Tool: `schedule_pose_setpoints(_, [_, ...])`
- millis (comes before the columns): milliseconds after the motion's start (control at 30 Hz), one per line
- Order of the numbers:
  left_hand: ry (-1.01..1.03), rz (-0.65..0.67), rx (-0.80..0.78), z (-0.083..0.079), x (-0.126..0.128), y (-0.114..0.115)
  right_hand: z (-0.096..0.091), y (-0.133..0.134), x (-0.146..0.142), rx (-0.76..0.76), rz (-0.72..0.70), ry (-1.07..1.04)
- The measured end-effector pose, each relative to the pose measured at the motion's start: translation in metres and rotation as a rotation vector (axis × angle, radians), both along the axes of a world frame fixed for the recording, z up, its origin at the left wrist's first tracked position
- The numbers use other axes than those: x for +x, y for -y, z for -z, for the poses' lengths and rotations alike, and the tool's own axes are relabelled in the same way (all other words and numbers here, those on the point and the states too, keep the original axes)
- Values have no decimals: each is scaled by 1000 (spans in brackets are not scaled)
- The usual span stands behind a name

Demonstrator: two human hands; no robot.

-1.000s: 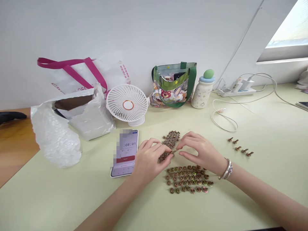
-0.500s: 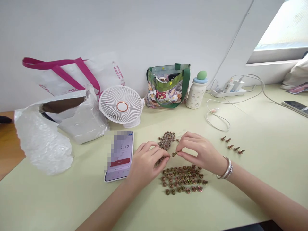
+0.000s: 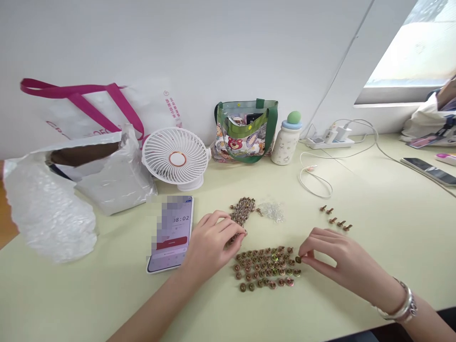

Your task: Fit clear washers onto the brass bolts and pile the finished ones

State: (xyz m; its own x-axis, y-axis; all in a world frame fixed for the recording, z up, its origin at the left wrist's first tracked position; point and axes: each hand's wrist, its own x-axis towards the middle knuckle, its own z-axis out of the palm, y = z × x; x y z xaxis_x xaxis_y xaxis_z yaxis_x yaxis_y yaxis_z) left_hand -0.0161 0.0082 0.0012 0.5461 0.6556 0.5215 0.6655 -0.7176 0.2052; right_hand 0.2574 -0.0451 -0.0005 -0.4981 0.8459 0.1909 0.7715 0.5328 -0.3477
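Note:
My right hand [image 3: 344, 256] pinches a brass-coloured screw [image 3: 298, 260] by thumb and forefinger, at the right end of the rows of screws [image 3: 263, 272] standing head-down on the table. My left hand [image 3: 213, 241] rests beside a heap of loose screws [image 3: 244, 207], its thumb and forefinger pressed together. Something tiny and pale shows at those fingertips, too small to name. Right of the heap lies a pile of small clear plastic pieces [image 3: 273, 211], with a single screw [image 3: 259, 212] between the two. Several more screws [image 3: 337, 220] lie farther right.
Left of my left hand lies a phone [image 3: 171, 237] showing a timer. Behind stand a white fan [image 3: 176, 159], a patterned bag [image 3: 245, 137] and a bottle [image 3: 285, 145]. Plastic packaging [image 3: 53, 213] sits at left. A power strip [image 3: 329, 142] with cables [image 3: 320, 179] is at back right.
My right hand has moved right and toward me, carrying the screw from near my left fingertips to the rows' right end. The clear pieces are now uncovered. My left hand has barely moved.

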Motion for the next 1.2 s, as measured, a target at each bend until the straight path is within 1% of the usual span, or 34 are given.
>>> schedule_pose_setpoints(100, [-1, -2, -4, 1, -1, -1, 10, 2, -3, 34, -5, 43])
schedule_pose_setpoints(167, [0, -6, -2, 1, -1, -1, 12, 3, -4, 68, 1, 55])
schedule_pose_setpoints(233, [2, -5, -1, 0, -1, -1, 8, 1, -4, 95, -9, 49])
schedule_pose_setpoints(300, [3, -2, -5, 0, -1, 0, 0, -7, -5, 126, -16, 33])
schedule_pose_setpoints(400, [5, -1, -10, 0, -1, 0, -13, -31, -13, 169, -27, -2])
schedule_pose_setpoints(500, [9, 0, -16, 1, -1, 0, -19, -65, -28, 178, -31, -6])
schedule_pose_setpoints(600, [7, -6, -10, 0, -1, 0, -14, -91, -43, 202, -62, 124])
schedule_pose_setpoints(700, [3, -16, 13, 0, -1, 1, -6, -103, -53, 246, -37, 221])
schedule_pose_setpoints(800, [-8, -20, 27, 0, -1, 1, 1, -104, -58, 276, -18, 245])
schedule_pose_setpoints(900, [-8, -13, 22, 1, -1, 1, 4, -104, -59, 271, -22, 227])
schedule_pose_setpoints(1033, [9, -13, -8, 1, -1, 1, -1, -98, -57, 257, -37, 163])
schedule_pose_setpoints(1200, [50, -47, -65, 0, 0, 2, -11, -75, -60, 234, -88, -22])
